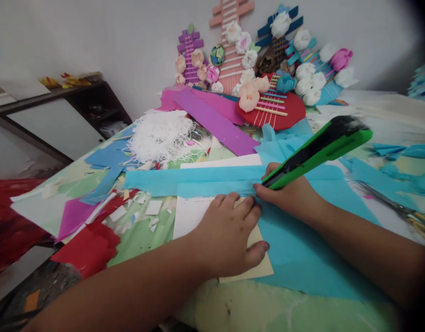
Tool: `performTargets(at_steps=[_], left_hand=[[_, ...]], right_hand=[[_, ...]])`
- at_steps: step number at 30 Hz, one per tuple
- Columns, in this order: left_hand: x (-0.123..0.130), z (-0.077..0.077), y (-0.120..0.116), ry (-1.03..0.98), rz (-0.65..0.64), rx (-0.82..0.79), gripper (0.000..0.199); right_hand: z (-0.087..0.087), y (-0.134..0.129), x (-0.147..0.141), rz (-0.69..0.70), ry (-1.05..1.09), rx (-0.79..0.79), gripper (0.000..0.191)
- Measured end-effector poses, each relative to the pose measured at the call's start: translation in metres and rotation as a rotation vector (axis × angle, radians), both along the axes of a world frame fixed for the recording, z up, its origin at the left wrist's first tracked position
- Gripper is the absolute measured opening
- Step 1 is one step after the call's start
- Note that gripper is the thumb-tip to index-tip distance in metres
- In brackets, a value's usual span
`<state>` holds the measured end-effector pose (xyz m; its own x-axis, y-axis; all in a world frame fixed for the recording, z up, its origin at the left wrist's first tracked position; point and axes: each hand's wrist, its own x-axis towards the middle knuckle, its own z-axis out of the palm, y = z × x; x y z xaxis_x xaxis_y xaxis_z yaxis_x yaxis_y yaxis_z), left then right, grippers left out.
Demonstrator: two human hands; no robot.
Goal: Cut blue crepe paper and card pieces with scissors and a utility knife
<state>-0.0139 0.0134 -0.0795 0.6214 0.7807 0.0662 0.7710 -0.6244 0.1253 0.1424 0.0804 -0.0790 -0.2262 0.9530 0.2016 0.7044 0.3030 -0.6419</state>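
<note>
In my right hand (pixel 295 196) is a green and black utility knife (pixel 319 152), its tip down at the edge of a folded strip of blue crepe paper (pixel 194 177). My left hand (pixel 233 230) lies with fingers spread on a pale yellow card (pixel 264 265), its fingertips close to the strip's lower edge. White paper (pixel 188 214) lies under the strip. A larger blue sheet (pixel 309 258) spreads beneath my right forearm. The knife's blade is hidden at my fingers.
Behind stand paper-flowered guitar shapes, among them a red one (pixel 291 110). A heap of white string (pixel 160 136) and a purple strip (pixel 219 122) lie beyond the paper. Scissors (pixel 385 198) rest at right. Red paper (pixel 87 249) and scraps cover the left; a cabinet (pixel 56 124) stands behind.
</note>
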Motion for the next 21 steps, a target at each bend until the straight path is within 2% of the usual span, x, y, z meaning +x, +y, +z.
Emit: performTargets(at_steps=[6,16,21], left_hand=[[0.0004,-0.0011,-0.0007,-0.006,0.001,0.015,0.058],[0.0,-0.0015,-0.0017,0.0,0.011,0.03,0.06],[0.0003,-0.0018,-0.0008,0.003,0.008,0.021,0.061]], right_hand=[[-0.0031,0.0007,0.0064,-0.054,0.095,-0.009,0.023],[-0.0018,0.0015,0.0027,0.044,0.044,-0.038,0.021],[-0.0029,0.001,0.0048,0.037,0.087,-0.028,0.022]])
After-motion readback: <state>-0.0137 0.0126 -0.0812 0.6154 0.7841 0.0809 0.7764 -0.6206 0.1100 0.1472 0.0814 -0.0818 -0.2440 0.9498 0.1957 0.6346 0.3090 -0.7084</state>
